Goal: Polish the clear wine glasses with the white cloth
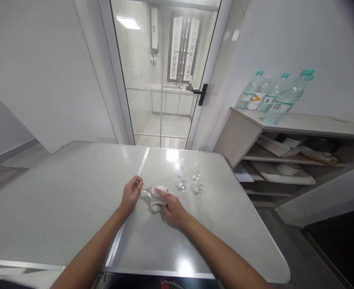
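Note:
A clear stemmed glass (156, 193) lies on its side on the grey table (74, 200). My left hand (131, 195) is closed round the glass's foot and stem at its left end. My right hand (172, 208) rests on the bowl of the glass with a white cloth (158, 197) under its fingers, which are pressed on it. Several more small clear stemmed glasses (191, 180) stand upright on the table just beyond and to the right of my right hand.
A metal seam (143, 162) runs down the table's middle. A glass door (164, 72) with a black handle stands behind the table. At the right, a wooden shelf unit (285, 132) carries several water bottles (273, 96) and papers.

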Tool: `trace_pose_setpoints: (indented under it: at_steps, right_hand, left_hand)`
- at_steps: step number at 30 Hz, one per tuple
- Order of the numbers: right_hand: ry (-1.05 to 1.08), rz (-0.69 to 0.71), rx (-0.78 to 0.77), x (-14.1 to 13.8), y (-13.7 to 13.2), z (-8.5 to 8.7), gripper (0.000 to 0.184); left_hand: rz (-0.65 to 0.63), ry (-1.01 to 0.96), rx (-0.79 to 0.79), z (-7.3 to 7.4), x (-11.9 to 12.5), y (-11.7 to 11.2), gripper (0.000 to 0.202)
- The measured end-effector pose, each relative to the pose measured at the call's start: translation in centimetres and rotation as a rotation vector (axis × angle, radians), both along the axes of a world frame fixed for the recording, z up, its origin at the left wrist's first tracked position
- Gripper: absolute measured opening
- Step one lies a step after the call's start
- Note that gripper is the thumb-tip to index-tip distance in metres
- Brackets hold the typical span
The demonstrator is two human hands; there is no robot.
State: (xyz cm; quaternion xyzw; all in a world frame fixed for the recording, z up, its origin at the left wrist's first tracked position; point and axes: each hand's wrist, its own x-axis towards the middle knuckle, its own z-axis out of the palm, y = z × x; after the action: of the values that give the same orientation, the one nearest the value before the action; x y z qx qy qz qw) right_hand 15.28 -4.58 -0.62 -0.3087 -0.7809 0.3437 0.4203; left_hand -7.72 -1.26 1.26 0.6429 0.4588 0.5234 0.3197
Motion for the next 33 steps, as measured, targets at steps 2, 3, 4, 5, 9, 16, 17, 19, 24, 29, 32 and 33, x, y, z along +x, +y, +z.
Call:
trace_pose_setpoints:
  at_steps: [2,3,4,5,9,16,17,19,24,29,32,33]
  right_hand:
    - [0.259,-0.076,-0.264,-0.4,0.0,-0.1,0.060]
    - [0.368,-0.085,-0.384,-0.6,0.0,-0.1,0.061]
    - [0.443,-0.074,-0.472,-0.7,0.1,-0.1,0.063]
    - [0.480,-0.060,-0.519,-0.7,0.2,-0.1,0.063]
    - [0.299,-0.066,-0.325,0.2,0.5,0.4,0.060]
    - [0.136,-0.040,-0.139,-0.1,-0.4,1.0,0.048]
    - [0.267,-0.074,-0.284,-0.5,-0.4,1.0,0.049]
    - [0.493,-0.083,-0.583,-0.9,-0.3,0.9,0.056]
    - [0.402,-0.033,-0.508,-0.1,0.1,1.3,0.062]
    - [0.170,-0.027,-0.219,0.3,-0.2,1.6,0.047]
    - [0.497,-0.132,-0.538,-0.3,0.1,1.6,0.056]
    - [0.579,-0.126,-0.642,-0.3,0.3,1.6,0.060]
  left_hand:
    - [-0.002,0.080,0.095,0.3,-0.1,-0.3,0.021]
    - [-0.009,0.113,0.134,0.3,-0.1,-0.4,0.020]
    - [-0.015,0.133,0.160,0.3,-0.1,-0.5,0.020]
    - [-0.014,0.139,0.169,0.2,0.0,-0.6,0.021]
    - [0.023,0.035,0.035,-0.7,0.6,-0.3,0.024]
    - [-0.004,-0.065,-0.113,-0.6,0.4,0.0,0.031]
    - [0.000,-0.017,-0.056,-0.4,0.3,-0.1,0.029]
    - [-0.006,0.075,0.062,-0.1,0.0,-0.4,0.025]
    - [0.039,0.055,0.003,-0.7,0.4,-0.1,0.027]
    - [-0.004,0.001,-0.138,-0.6,0.7,0.3,0.031]
    - [-0.003,0.094,0.017,-0.1,0.4,-0.1,0.026]
    - [0.006,0.107,0.046,0.0,0.4,-0.2,0.025]
